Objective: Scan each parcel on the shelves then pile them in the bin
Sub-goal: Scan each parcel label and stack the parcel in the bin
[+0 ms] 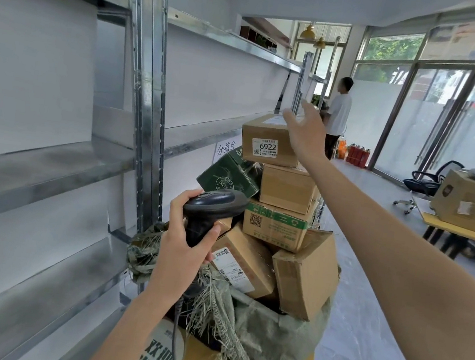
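Fingers (301, 113) of the right hand (304, 134) are spreading wide and straight, holding nothing. They are hovering at the far right corner of the top box (268, 141), the one with the 6922 label (265, 147) on its front. I cannot tell if the palm is touching the box or just staying beside it.

That top box is sitting at the very top of a tall pile of parcels (280, 215) in the bin (256, 331), which is a green woven sack with frayed edges. Under it a plain brown box (287, 189) is resting on a box with green tape (275, 225). A dark green box (229, 177) is leaning at the left side of the pile.

To do this step well, the right hand should probably be pressing flat and soft on the top box, so it is sitting square on the box below. The pile is looking tall and a bit wobbly, so a hard push could be tipping it over.

Fingers of the left hand (187, 239) are curling tight around the handle of the black scanner (212, 206). Its head is pointing toward the pile, near the left edge of the bin.

The metal shelves (53, 163) on the left are showing no parcels, so the job is looking nearly done.
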The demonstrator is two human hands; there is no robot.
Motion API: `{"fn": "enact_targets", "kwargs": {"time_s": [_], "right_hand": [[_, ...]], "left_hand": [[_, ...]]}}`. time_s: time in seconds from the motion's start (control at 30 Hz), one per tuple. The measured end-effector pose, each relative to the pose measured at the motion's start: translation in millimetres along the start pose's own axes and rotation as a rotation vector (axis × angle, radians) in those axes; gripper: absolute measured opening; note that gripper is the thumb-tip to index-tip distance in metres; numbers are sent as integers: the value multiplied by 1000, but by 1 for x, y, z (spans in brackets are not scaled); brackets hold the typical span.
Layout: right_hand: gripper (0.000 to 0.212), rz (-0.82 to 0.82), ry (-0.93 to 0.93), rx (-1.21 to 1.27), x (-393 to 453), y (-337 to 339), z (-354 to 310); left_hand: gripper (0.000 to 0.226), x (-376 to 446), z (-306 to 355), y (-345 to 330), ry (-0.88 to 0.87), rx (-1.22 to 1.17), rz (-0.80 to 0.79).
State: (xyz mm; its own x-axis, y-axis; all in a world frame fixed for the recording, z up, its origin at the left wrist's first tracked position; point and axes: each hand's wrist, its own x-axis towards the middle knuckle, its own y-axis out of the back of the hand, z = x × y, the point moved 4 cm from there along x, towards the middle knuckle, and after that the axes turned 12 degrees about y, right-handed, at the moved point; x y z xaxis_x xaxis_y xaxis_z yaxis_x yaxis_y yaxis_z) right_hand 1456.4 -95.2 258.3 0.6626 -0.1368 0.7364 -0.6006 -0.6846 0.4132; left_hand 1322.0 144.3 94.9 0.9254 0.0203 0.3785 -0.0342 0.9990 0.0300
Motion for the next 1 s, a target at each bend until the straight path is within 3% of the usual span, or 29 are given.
{"fn": "enact_targets", "kwargs": {"time_s": [0.2, 0.33, 0.53, 0.83, 1.0], "right_hand": [[67, -167, 303, -432, -22, -8, -28], [68, -217, 435, -553, -43, -18, -43], [66, -277, 529, -513, -85, -36, -67], [65, -455, 613, -245, -193, -82, -126], [65, -557, 644, -115, -256, -112, -172]], "left_hand": [[68, -7, 4, 14, -18, 24, 31], [67, -7, 19, 24, -51, 71, 72], [65, -26, 37, 37, -36, 122, 182], [72, -149, 18, 78, 65, 161, 461], [65, -204, 32, 127, 76, 214, 583]]}}
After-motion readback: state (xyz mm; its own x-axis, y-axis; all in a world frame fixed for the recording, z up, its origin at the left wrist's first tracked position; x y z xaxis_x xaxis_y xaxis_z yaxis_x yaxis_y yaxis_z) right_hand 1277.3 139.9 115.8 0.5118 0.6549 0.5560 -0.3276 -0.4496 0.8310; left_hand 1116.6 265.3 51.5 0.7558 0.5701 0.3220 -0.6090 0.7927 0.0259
